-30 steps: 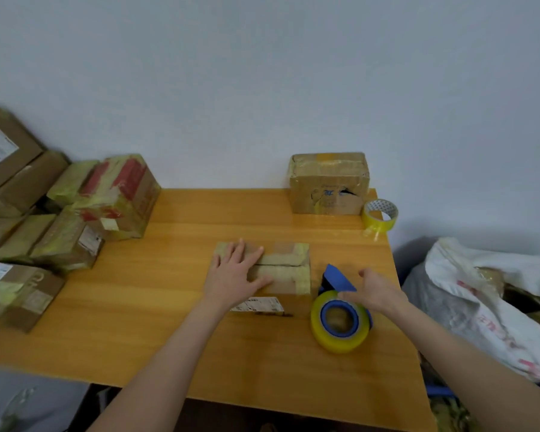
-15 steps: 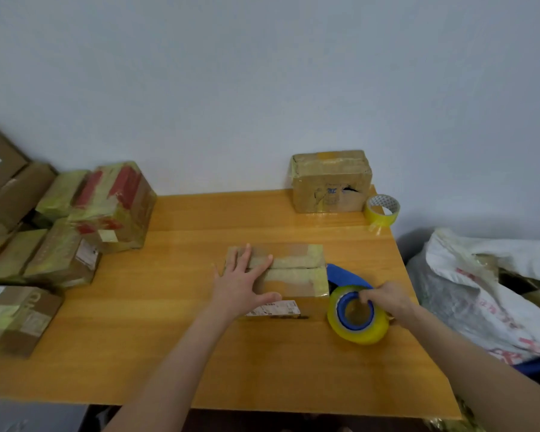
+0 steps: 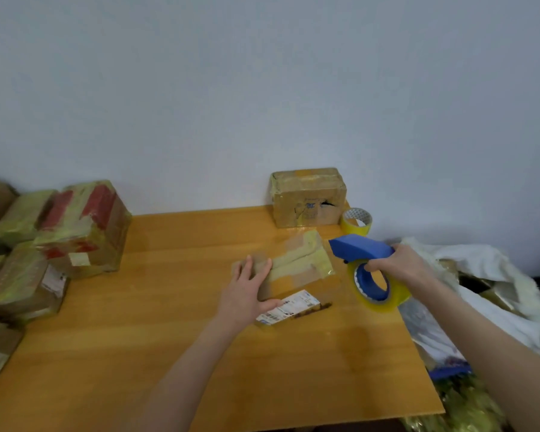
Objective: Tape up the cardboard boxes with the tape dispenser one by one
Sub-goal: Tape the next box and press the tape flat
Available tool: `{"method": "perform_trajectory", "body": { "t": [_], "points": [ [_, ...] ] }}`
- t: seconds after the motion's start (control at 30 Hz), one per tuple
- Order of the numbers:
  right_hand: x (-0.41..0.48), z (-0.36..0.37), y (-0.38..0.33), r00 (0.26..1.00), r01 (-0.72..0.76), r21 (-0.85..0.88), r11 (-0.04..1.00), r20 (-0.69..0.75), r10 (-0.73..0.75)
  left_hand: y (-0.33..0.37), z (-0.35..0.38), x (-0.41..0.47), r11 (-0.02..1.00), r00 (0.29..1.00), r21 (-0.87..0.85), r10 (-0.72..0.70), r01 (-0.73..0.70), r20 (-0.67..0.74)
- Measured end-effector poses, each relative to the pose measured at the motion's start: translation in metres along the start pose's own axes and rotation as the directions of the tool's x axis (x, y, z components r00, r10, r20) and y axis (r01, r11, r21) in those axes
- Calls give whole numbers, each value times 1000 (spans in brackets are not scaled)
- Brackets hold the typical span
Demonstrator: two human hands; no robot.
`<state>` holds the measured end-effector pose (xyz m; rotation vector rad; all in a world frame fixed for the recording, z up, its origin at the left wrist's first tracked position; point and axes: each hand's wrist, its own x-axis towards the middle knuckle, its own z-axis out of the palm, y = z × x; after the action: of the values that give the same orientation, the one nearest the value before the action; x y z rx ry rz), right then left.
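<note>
A flat cardboard box (image 3: 296,269) with yellowish tape on top and a white label on its front lies at the middle right of the wooden table (image 3: 175,307). My left hand (image 3: 247,291) rests flat on the box's left end, fingers spread. My right hand (image 3: 402,266) grips the blue tape dispenser (image 3: 360,249) with its yellow tape roll, lifted off the table just right of the box.
A taped box (image 3: 307,198) stands at the back against the wall, with a spare yellow tape roll (image 3: 357,220) beside it. Several taped boxes (image 3: 85,226) are piled on the left. A white bag (image 3: 493,294) of things sits right of the table.
My right hand has picked the dispenser up from the table and raised it beside the box. The box has turned slightly under my left hand.
</note>
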<state>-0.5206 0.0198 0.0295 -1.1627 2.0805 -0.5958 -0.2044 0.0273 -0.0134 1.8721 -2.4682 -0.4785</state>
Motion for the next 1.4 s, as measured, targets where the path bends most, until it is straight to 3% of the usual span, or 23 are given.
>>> {"method": "perform_trajectory", "body": {
  "t": [0.1,0.17,0.27,0.43,0.67,0.77,0.9,1.17,1.27,1.4],
  "points": [
    [2,-6,3,997,-71,77,994,4,71,4,-2,2,1000,1000,4,-10,10,22],
    [4,-3,7,988,-151,223,963,12,152,7,-5,3,1000,999,-1,-20,20,27],
    [9,3,13,966,-243,423,873,26,257,11,-11,4,999,999,0,-38,38,37],
    [17,-1,18,944,-255,646,719,5,330,29,-7,7,992,998,122,-26,19,57],
    [3,-32,-3,994,20,522,853,85,-75,42,-4,7,964,994,266,-15,-15,112],
    [-11,-36,-34,955,130,510,850,167,-247,34,-1,2,965,996,262,-31,7,87],
    [-32,-13,-74,857,282,365,887,319,-404,32,2,0,987,998,153,-59,55,23],
    [-27,23,-83,735,437,238,868,461,-496,4,3,-13,1000,1000,10,-20,20,14],
    [-18,17,-89,715,524,67,849,507,-481,2,3,-13,1000,1000,-17,-12,12,24],
    [-10,15,-104,684,647,-169,743,561,-467,-1,3,-14,994,1000,-105,-16,15,-10]
  ]
}}
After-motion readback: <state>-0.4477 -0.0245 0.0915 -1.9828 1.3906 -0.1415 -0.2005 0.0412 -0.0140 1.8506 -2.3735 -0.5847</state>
